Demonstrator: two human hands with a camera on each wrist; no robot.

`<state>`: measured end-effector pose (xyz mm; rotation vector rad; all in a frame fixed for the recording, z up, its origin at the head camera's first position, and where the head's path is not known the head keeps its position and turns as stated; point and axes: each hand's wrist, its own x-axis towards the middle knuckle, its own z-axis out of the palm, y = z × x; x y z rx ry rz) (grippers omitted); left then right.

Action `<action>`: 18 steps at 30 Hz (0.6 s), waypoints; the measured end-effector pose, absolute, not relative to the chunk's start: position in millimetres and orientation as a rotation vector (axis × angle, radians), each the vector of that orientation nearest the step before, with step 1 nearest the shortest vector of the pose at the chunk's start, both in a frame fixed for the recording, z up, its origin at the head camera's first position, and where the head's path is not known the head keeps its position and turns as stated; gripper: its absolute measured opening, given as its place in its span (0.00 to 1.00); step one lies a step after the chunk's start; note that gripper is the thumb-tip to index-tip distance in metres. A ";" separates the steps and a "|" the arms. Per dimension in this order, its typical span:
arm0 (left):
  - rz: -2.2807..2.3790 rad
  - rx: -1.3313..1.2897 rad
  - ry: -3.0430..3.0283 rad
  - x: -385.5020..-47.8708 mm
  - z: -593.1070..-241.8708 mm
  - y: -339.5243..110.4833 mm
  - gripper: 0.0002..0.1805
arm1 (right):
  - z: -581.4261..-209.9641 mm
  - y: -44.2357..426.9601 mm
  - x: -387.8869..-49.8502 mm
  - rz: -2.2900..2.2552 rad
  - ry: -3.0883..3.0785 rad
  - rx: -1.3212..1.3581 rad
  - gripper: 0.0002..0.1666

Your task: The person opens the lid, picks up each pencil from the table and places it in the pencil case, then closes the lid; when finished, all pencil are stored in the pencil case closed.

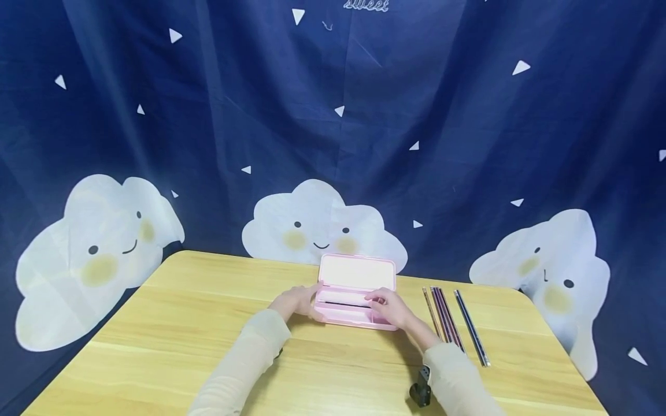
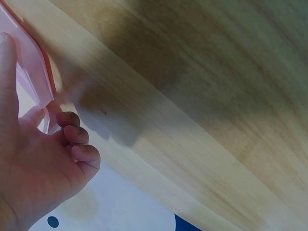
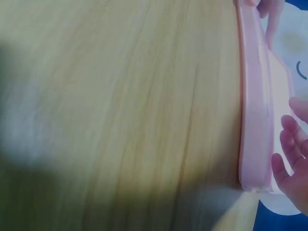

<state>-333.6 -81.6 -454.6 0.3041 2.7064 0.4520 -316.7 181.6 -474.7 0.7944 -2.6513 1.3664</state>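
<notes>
The left grip [image 1: 299, 301] is pinching the left end of the open pink case [image 1: 346, 314] on the bench [image 1: 322, 364]; the right grip [image 1: 390, 308], fingers bent, is hovering over its right side, any hold being unclear.

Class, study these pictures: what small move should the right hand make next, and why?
Perhaps the right hand should leave the open pink case and pick up one of the pencils on the table to its right: one dark slim stick lies inside, there is bare room around it, and the left hand holds the case's left end.
</notes>
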 end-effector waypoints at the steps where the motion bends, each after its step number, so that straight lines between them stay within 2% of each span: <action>1: 0.455 0.303 2.705 -333.5 -454.5 -81.8 0.56 | -473.1 182.7 -315.8 1.350 -2.663 0.782 0.11; 18: 0.464 0.307 2.699 -331.9 -452.6 -82.6 0.57 | -459.7 223.8 -302.1 1.308 -2.725 0.651 0.12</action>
